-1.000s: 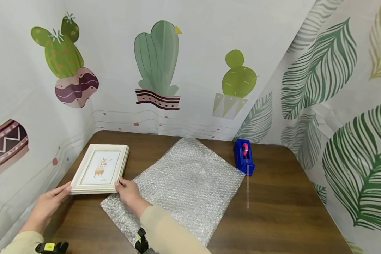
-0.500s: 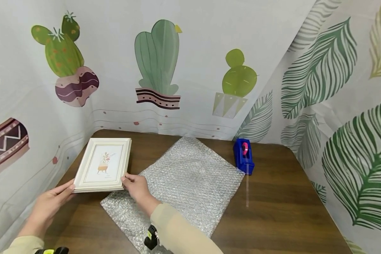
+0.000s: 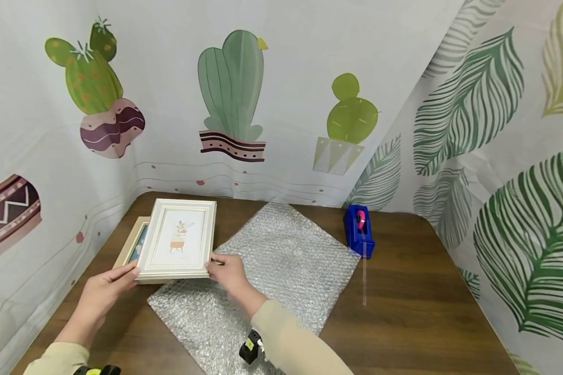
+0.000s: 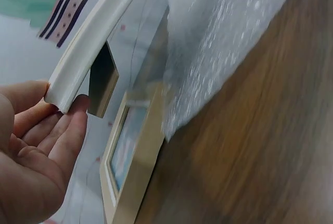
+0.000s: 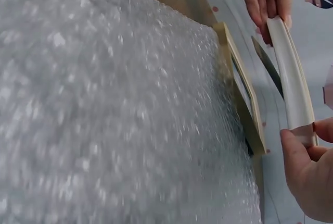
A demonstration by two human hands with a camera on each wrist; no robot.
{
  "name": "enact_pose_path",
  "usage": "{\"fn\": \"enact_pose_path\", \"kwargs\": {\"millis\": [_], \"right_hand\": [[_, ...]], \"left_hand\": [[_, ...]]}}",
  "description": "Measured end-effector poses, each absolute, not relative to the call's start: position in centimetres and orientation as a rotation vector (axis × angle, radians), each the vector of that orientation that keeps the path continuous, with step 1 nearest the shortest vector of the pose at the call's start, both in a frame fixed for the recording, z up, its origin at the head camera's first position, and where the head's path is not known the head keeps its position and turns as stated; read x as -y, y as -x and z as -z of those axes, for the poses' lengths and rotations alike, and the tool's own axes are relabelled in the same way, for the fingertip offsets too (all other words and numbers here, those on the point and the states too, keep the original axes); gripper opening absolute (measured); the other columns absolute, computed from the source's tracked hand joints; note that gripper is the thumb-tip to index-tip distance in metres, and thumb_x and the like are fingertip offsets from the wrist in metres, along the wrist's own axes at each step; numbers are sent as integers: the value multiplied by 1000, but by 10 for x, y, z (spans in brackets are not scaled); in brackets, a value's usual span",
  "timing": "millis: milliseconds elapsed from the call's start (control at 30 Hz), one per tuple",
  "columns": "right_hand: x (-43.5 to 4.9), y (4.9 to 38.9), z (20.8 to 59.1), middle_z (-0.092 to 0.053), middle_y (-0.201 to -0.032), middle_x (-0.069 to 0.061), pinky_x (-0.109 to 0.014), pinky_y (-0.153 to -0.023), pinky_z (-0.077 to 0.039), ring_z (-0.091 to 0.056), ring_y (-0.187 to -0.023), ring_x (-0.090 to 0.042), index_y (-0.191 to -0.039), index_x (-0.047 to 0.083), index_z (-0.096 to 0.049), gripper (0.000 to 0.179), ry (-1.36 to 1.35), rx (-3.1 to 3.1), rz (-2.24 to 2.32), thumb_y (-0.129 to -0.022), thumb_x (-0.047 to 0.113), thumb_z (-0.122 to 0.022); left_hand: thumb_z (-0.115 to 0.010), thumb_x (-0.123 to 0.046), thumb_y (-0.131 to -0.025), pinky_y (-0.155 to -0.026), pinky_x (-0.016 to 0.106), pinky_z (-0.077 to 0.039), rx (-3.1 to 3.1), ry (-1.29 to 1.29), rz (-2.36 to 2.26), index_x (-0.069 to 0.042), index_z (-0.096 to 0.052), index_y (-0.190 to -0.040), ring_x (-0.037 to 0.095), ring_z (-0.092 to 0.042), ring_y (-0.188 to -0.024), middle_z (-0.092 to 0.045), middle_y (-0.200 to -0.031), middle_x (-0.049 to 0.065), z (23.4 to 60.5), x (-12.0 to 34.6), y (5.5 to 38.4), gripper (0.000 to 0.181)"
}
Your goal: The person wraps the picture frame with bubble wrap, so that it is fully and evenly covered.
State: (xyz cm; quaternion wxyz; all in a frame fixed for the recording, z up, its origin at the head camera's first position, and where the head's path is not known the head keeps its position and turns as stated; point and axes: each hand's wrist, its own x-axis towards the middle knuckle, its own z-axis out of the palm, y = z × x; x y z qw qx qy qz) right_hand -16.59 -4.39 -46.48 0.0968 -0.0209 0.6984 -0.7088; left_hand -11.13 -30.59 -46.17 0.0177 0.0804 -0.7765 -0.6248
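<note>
Both hands hold a white picture frame with a potted-plant print, lifted off the table. My left hand pinches its near left corner, thumb on top and fingers beneath. At the near right corner my right hand pinches the edge the same way. In the left wrist view the frame's moulded edge slants up from the left fingertips, and a dark stand flap hangs from its back. A second frame, light wood with a blue picture, lies on the table below, partly hidden by the white one in the head view.
A sheet of bubble wrap lies slantwise across the middle of the brown table. Beyond its right corner stands a blue tape dispenser with a pink core and a strip of tape hanging out. Cactus-print fabric walls the back.
The white frame has risen off the wooden one and moved right, toward the bubble wrap, with both hands still on it. The wooden frame beneath has come into view.
</note>
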Motion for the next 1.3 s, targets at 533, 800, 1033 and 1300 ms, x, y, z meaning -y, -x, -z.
{"fn": "enact_pose_path", "kwargs": {"millis": [533,800,1033,1300], "right_hand": [[-43,152,465,-69,-126,-29,-27,-76,-64,-66,-78,-5,-131,-8,-63,39,-7,-2169,1974,-93,4,-68],[-84,136,470,-69,-124,-30,-27,-74,-64,-70,-82,-9,-134,-11,-60,42,-15,-2238,1899,-95,4,-67],[-108,121,470,-69,-125,-31,-19,-70,-60,-66,-76,-4,-135,-12,-57,45,-62,-2234,1900,-95,6,-67],[-131,102,468,-62,-134,-35,-15,-65,-57,-63,-69,-4,-134,-17,-54,46,-127,-2201,1922,-95,3,-66]], "left_hand": [[-65,-23,-102,-83,13,-58,2608,-430,1946,4,-50,-143,-5,-72,-84,-60,-139,24,460,228,118,51],[-67,-14,-99,-84,21,-61,2602,-365,1992,8,-59,-135,-1,-72,-84,-62,-137,25,473,190,112,44],[-69,-12,-96,-85,26,-63,2600,-252,2023,12,-62,-129,12,-75,-100,-61,-138,26,472,169,106,41],[-68,-14,-97,-92,34,-62,2669,-81,1992,12,-63,-128,41,-65,-125,-63,-136,27,470,152,91,40]]}}
